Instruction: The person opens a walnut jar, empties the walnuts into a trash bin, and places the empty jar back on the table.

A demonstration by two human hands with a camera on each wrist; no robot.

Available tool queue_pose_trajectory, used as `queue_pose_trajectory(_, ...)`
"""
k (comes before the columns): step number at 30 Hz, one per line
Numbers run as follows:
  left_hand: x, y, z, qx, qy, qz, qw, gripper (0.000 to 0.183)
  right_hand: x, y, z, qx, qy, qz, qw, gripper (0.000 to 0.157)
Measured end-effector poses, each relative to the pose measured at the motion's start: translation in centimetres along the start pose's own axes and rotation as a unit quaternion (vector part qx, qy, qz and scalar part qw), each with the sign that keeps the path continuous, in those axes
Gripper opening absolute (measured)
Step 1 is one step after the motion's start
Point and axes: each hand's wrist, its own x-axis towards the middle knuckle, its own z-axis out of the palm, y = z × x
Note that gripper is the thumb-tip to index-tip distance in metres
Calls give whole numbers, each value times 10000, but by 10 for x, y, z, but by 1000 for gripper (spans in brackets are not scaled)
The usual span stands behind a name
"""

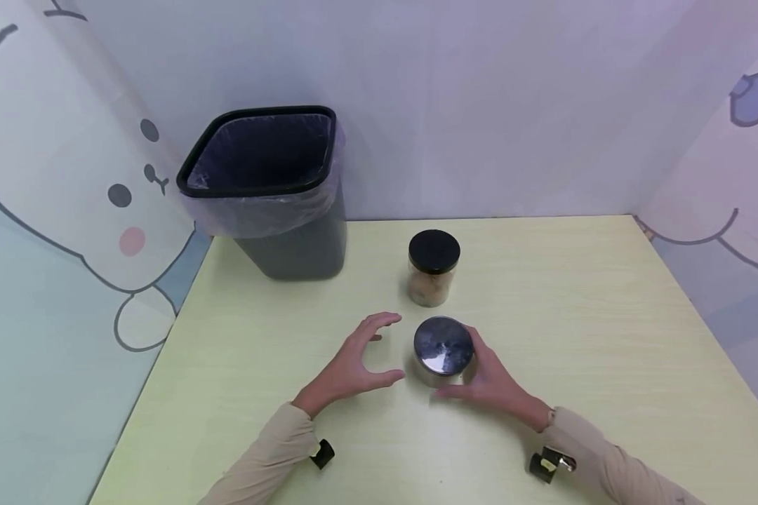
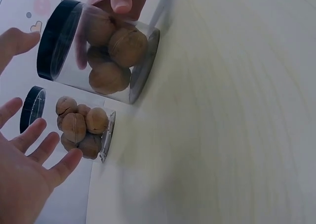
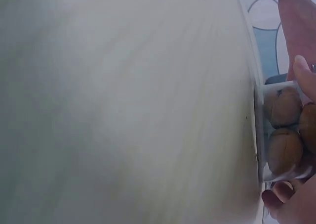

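A clear jar (image 2: 111, 51) with a dark, shiny lid (image 1: 443, 345) stands on the table and holds several walnuts (image 2: 127, 47). My right hand (image 1: 489, 379) grips this jar from its right side, with thumb and fingers round it. In the right wrist view, walnuts (image 3: 285, 152) show through the wall between the fingers. To the left of the jar, my left hand (image 1: 354, 361) is spread wide with thumb and fingers apart, touching nothing. A second walnut jar (image 1: 429, 286) with a black lid stands just behind the first.
At the back left of the pale wooden table (image 1: 543, 280) stands a grey bin (image 1: 297, 245) with a black rim and a plastic liner. A plain wall (image 1: 480, 105) rises behind the table. Cartoon prints cover the side walls.
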Motion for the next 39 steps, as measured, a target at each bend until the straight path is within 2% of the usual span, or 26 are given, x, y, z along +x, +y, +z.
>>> queue_pose_trajectory(7, 1, 6, 2, -149, 12, 116, 9998, 78, 2, 0, 3, -69, 151, -192, 9997, 93)
queue_pose_trajectory(15, 2, 45, -6, -342, 61, 188, 9992, 74, 3, -11, -8, -140, 154, -804, 9965, 89)
queue_pose_trajectory(20, 2, 58, -8, -392, 8, 222, 9990, 75, 4, -22, -14, -258, 159, -1019, 9943, 89)
queue_pose_trajectory(24, 2, 60, -7, -437, -34, 364, 9984, 77, 4, -31, -20, -296, 107, -1171, 9926, 89)
queue_pose_trajectory(31, 1, 50, 2, -281, -175, 569, 9978, 83, 4, -41, -27, -501, -49, -1319, 9900, 89)
queue_pose_trajectory(36, 0, 56, 2, -251, -267, 590, 9976, 84, 4, -36, -29, -703, -106, -1456, 9868, 92)
queue_pose_trajectory(39, 2, 61, 2, -89, -265, 713, 9971, 85, 5, -27, -30, -984, -50, -1584, 9824, 95)
